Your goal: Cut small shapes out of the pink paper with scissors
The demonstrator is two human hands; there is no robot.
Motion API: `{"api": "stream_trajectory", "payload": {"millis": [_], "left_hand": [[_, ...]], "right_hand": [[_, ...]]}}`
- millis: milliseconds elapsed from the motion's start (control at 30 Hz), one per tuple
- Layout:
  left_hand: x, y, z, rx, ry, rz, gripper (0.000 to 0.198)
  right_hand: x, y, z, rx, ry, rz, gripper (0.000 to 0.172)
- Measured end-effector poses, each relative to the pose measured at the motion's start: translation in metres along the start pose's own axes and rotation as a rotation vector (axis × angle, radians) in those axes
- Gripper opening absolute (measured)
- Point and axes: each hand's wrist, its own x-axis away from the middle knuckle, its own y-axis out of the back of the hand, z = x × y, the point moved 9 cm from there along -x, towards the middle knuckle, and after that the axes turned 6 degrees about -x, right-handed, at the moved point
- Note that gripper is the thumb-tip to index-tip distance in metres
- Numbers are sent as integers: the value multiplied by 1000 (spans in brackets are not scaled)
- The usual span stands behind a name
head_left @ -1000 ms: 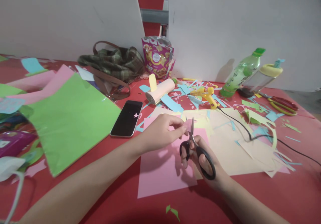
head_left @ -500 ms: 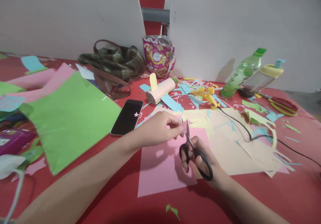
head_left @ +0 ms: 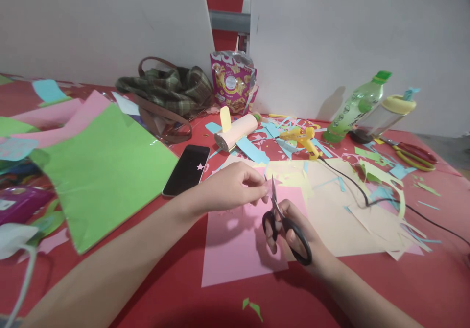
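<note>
Scissors [head_left: 276,207] with black handles sit in the right hand [head_left: 298,222], whose thumb and fingers are curled through and around the loops; the blades point to twelve o'clock, away from the person, and meet a small pink paper piece [head_left: 270,187]. How far the blades have bitten into it I cannot tell. That piece is pinched between the thumb and fingertips of the left hand [head_left: 237,188], just beside the blades at their nine o'clock side.

Counting the clock from the scissors, a pink sheet [head_left: 238,259] lies flat on the red tabletop [head_left: 157,279] beneath both hands, reaching out toward seven. A cream sheet [head_left: 330,225] spreads at three, strewn with offcuts. At ten lies a dark-screened phone [head_left: 185,171] with a tiny pink star [head_left: 200,166] on it; beyond it, between nine and ten, is a large green sheet [head_left: 106,176]. Small green scraps [head_left: 253,309] lie at six.

Farther out, a pale pink tube [head_left: 238,131] rests on its side at eleven, and a yellow glue gun [head_left: 311,144] at one, its black cord running toward three. A purple snack bag [head_left: 233,83] stands between eleven and twelve, near a plaid bag [head_left: 172,88]. Between one and two, a green bottle [head_left: 358,104] leans beside a clear yellow-rimmed jar [head_left: 385,115].
</note>
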Motion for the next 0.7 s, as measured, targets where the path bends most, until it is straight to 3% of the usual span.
{"api": "stream_trajectory", "payload": {"millis": [700], "left_hand": [[-2, -7, 3, 136, -21, 64, 25]], "right_hand": [[1, 2, -1, 36, -11, -22, 31]]}}
